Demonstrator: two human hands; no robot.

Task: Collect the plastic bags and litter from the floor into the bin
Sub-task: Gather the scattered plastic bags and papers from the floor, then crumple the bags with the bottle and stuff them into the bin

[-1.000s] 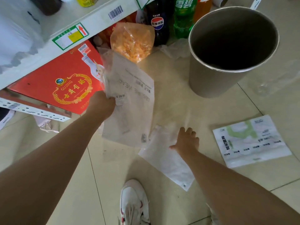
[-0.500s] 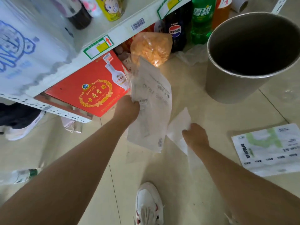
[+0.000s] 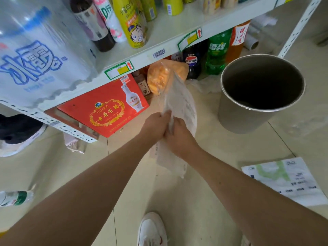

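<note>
My left hand [image 3: 156, 126] and my right hand [image 3: 179, 137] meet above the floor, both closed on a bundle of translucent white plastic bags [image 3: 182, 107] that sticks up above them and hangs below. The grey round bin [image 3: 248, 119] stands empty on the tiles, up and to the right of my hands. A printed white and green plastic bag [image 3: 284, 180] lies flat on the floor at the right. Crumpled clear plastic [image 3: 205, 85] lies by the bin's left side, under the shelf.
A white metal shelf [image 3: 159, 55] with bottles runs across the top. Beneath it sit a red box [image 3: 104, 109], an orange snack bag [image 3: 159, 77] and soda bottles [image 3: 215, 55]. A plastic bottle [image 3: 14, 198] lies at far left. My white shoe [image 3: 150, 229] is below.
My right hand lifted the second white bag off the floor and brought it to my left hand. Both bags are now bunched together. The view has tilted up toward the shelf.
</note>
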